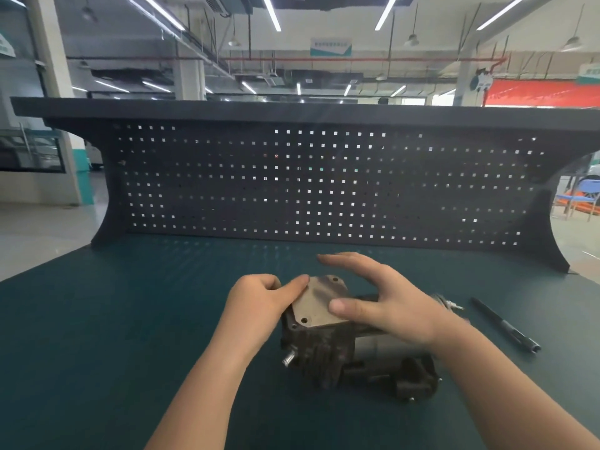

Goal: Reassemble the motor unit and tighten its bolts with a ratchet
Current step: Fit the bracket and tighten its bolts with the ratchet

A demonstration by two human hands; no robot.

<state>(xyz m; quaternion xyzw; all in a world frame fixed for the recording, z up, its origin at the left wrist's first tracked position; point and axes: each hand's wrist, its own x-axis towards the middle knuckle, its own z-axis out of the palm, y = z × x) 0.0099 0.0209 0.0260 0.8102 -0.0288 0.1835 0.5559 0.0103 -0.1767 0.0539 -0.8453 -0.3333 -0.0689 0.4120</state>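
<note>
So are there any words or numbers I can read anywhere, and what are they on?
None can be read.
Hanging ceiling sign: lettering too blurred.
Green-and-white sign at the right edge: too blurred.
Metal cover plate on the motor unit: no markings visible.

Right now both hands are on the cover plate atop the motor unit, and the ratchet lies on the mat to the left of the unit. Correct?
One thing is wrong: the ratchet lies to the right of the motor unit, not the left. The head view shows it. The rest holds: the left hand and right hand are on the cover plate, on the mat.
</note>
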